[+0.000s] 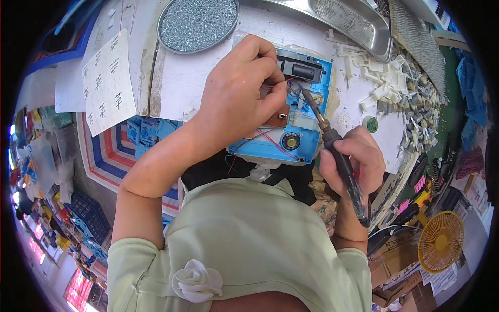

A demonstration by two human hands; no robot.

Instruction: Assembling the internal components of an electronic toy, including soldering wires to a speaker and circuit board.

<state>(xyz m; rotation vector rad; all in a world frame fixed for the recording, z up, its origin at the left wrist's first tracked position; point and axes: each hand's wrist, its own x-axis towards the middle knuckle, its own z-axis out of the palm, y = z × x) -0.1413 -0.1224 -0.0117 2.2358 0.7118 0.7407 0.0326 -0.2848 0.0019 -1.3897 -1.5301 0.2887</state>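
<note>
My right hand (358, 161) is wrapped round the dark handle of a soldering iron (343, 164). Its metal tip reaches up and left into an open blue plastic casing (323, 83), among thin wires. My left hand (244, 88) leans over the casing's left side, thumb and fingers pinched on a thin red wire near the tip; the far end of the wire is hidden by the fingers. Inside the casing are a black part (306, 72), a brown circuit board (278, 118), a small round speaker (290, 141) and red wires (270, 138).
A round dish (189, 52) of small screws stands at the back, beside a metal tray (383, 46). White plastic parts (382, 78) and many small grey parts (416, 117) lie right, near a small green round piece (370, 124). A written paper (109, 83) hangs left, above a striped bag (101, 151).
</note>
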